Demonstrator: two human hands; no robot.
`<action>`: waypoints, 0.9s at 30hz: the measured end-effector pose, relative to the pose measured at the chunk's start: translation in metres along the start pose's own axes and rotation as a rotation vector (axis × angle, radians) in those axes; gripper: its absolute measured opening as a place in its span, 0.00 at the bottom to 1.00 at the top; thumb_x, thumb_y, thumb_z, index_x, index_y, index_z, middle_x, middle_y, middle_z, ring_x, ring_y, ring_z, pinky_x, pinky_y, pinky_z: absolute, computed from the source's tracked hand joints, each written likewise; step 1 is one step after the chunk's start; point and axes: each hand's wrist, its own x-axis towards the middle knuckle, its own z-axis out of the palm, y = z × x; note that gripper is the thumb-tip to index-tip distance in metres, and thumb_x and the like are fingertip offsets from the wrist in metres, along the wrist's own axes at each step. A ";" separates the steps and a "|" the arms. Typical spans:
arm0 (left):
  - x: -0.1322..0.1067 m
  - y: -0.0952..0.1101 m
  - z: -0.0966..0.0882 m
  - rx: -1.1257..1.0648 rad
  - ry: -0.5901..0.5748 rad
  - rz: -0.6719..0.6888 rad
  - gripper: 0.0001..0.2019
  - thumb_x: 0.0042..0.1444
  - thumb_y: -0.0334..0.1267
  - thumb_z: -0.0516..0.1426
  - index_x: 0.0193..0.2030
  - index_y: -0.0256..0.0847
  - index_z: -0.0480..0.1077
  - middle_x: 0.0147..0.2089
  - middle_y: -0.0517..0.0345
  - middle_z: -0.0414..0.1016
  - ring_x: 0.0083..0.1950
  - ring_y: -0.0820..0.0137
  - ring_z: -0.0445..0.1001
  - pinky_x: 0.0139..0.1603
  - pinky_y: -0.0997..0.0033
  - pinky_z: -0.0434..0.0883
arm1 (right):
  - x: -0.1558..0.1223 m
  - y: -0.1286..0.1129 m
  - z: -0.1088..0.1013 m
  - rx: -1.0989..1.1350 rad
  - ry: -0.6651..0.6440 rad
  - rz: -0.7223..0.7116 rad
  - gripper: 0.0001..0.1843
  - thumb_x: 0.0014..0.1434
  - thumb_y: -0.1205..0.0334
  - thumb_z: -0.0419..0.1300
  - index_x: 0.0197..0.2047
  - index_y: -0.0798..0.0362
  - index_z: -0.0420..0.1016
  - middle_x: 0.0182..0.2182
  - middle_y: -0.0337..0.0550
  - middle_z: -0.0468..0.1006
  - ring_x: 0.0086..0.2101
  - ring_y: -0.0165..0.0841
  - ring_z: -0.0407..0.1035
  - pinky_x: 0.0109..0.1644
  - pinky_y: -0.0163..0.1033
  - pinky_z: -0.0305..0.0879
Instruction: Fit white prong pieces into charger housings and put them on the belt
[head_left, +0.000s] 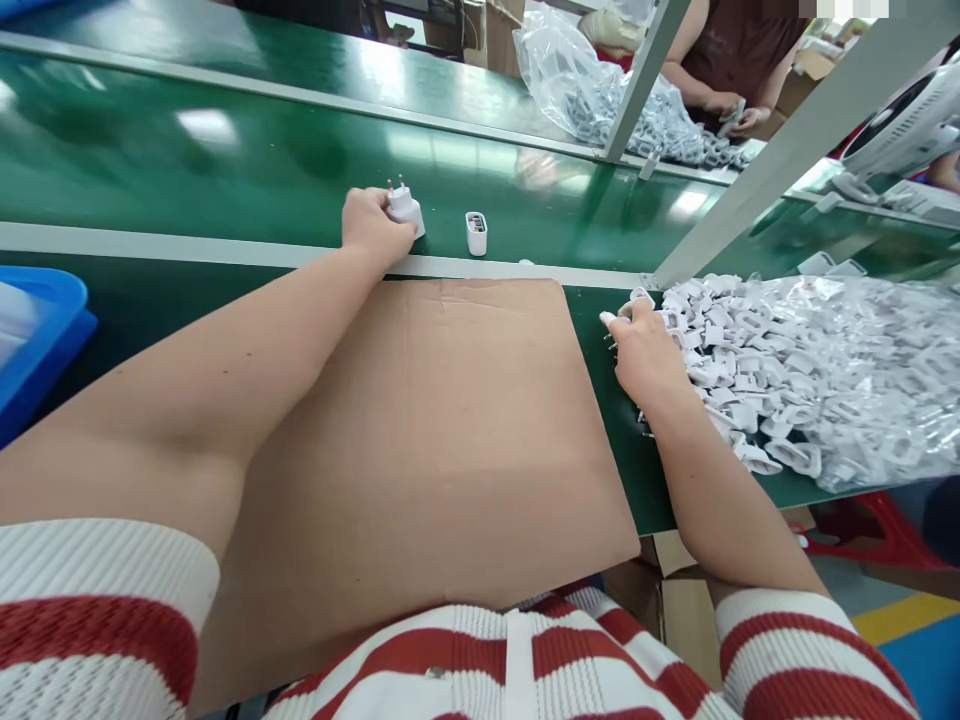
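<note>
My left hand [371, 228] reaches out over the green conveyor belt [225, 160] and grips a white two-pin charger plug [405, 205], pins pointing up, at the belt's near edge. A second white charger [476, 232] stands on the belt just right of it, untouched. My right hand [643, 350] rests at the left edge of a big heap of white plug parts [787, 370], fingers curled around one small white piece. A sheet of brown cardboard [450, 430] lies flat between my arms.
A blue plastic bin [37, 330] sits at the left. A metal frame post [795, 140] slants up on the right. Across the belt another person's hands [731, 110] work beside a plastic bag of white parts [592, 90]. A red stool [862, 530] stands below right.
</note>
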 end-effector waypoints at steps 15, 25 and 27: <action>-0.035 0.057 0.055 -0.003 -0.008 0.368 0.29 0.66 0.58 0.58 0.64 0.38 0.72 0.58 0.58 0.78 0.63 0.60 0.64 0.68 0.52 0.56 | 0.014 -0.059 -0.034 1.208 -0.190 0.572 0.29 0.49 0.43 0.76 0.49 0.48 0.79 0.47 0.44 0.84 0.43 0.36 0.81 0.43 0.43 0.81; -0.179 0.065 0.059 -0.306 -0.367 0.580 0.29 0.61 0.50 0.66 0.66 0.42 0.73 0.58 0.47 0.78 0.55 0.57 0.76 0.59 0.56 0.74 | -0.001 -0.085 -0.036 0.937 -0.077 0.241 0.12 0.57 0.55 0.74 0.45 0.46 0.85 0.45 0.41 0.86 0.45 0.37 0.80 0.54 0.47 0.80; -0.176 0.060 0.063 -0.361 -0.373 0.561 0.24 0.59 0.52 0.67 0.56 0.40 0.77 0.55 0.47 0.78 0.51 0.58 0.77 0.54 0.59 0.75 | -0.005 -0.089 -0.036 0.806 -0.058 0.119 0.11 0.61 0.58 0.71 0.48 0.46 0.85 0.45 0.41 0.86 0.45 0.37 0.80 0.54 0.47 0.79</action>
